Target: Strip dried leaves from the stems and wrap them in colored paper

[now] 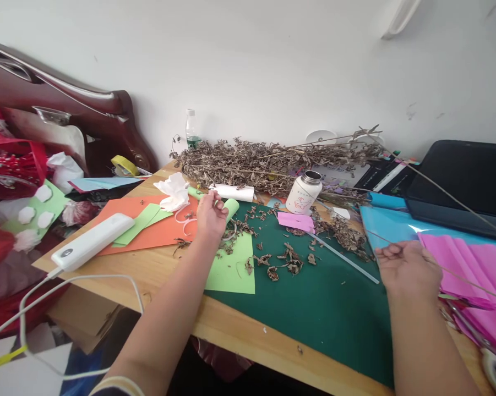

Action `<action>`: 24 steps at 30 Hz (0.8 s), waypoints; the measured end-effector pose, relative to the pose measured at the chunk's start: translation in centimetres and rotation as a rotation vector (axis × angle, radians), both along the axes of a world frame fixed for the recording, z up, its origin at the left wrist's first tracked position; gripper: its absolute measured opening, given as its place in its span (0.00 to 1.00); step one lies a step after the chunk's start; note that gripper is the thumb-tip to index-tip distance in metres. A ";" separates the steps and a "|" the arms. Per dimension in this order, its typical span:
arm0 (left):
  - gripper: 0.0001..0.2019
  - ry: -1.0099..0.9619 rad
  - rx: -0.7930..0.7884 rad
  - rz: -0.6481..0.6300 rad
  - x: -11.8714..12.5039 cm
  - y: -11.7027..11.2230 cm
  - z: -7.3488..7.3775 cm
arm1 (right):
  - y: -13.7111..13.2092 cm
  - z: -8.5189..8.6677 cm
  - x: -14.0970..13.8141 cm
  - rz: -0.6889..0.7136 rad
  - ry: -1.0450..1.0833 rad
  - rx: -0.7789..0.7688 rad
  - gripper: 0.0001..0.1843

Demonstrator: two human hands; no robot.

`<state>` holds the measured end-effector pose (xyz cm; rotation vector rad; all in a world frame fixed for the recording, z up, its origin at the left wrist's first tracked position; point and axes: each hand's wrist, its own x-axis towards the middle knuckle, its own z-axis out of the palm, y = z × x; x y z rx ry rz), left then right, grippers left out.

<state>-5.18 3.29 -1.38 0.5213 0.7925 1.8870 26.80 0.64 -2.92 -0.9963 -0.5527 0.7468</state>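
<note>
My right hand [410,269] is closed around a thin dry stem [474,283], which sticks out on both sides of the fist. On the left, my left hand [211,217] is raised over the table with its fingers curled together; whatever may be in them is hidden. Right beside its fingertips lies a green paper roll [232,208]. Crumbled dry leaves [291,259] are scattered between my hands on a dark green mat [314,313]. Behind them lies a large bundle of dried plants [248,162]. A translucent stick [347,257] leads from a pink paper piece [296,221] towards my right hand.
An open white bottle [302,195] stands mid-table. Crumpled tissue [173,191], orange paper [119,217] and a white power bank [93,242] with its cable lie left. Pink crepe paper [462,264], scissors [468,324] and a black case [458,181] are right. A wall is behind.
</note>
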 end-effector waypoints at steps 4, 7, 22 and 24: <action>0.07 0.308 -0.056 -0.036 -0.1 0.3 -0.8 | -0.1 0.1 0.0 0.009 -0.065 0.029 0.13; 0.10 0.915 -0.012 -0.136 1.7 -0.6 -1.2 | -0.2 0.5 -0.5 0.017 -0.078 0.048 0.13; 0.13 1.773 0.097 -0.348 4.2 -1.9 -2.0 | -1.0 2.3 -0.1 -0.101 -0.061 0.271 0.05; 0.13 1.758 0.096 -0.333 4.1 -1.7 -1.9 | -1.9 2.7 -0.2 -0.160 -0.118 0.313 0.09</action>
